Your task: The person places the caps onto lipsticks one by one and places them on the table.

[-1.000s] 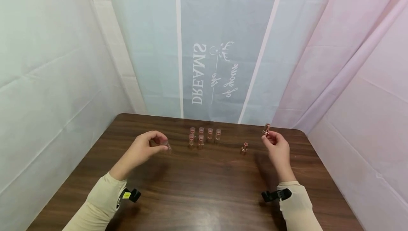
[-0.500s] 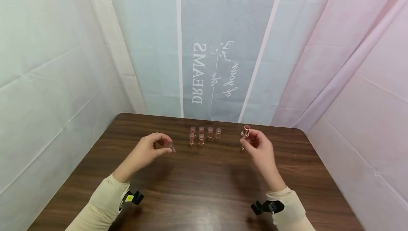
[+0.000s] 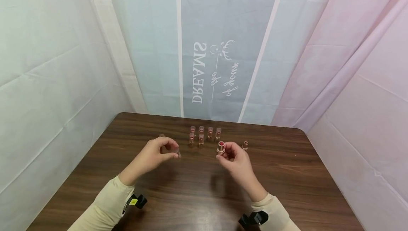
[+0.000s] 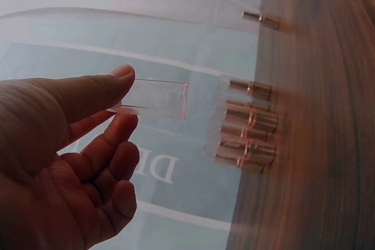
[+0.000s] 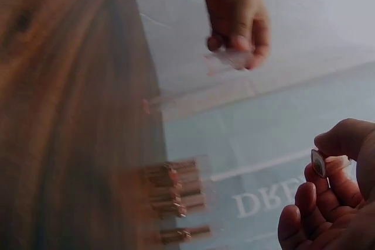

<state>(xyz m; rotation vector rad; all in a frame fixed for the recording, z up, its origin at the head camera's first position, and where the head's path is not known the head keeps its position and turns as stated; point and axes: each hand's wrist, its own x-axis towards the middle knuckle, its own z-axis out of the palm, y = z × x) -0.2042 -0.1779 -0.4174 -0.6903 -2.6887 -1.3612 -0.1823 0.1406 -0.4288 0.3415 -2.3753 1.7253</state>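
Observation:
My left hand [image 3: 154,156] pinches a clear lipstick cap [image 4: 157,99] between thumb and fingertips, held in the air above the table. Across from it, my right hand [image 3: 238,162] grips an uncapped lipstick [image 3: 221,148], red tip upward and tilted a little. In the right wrist view the base [image 5: 318,163] of that lipstick shows between thumb and fingers. A gap separates the held cap and lipstick. Between and beyond the hands stand several capped lipsticks [image 3: 201,139] in a close group. Another uncapped lipstick [image 3: 245,145] stands upright just right of my right hand.
A second clear cap [image 3: 162,135] shows partly behind my left hand. The brown wooden table [image 3: 197,195] ends at a hanging printed cloth [image 3: 211,82], with pale cloth walls at both sides.
My right hand has carried the lipstick leftward and nearer, past the standing uncapped one, and its red tip now shows. My left hand has moved slightly right with the cap.

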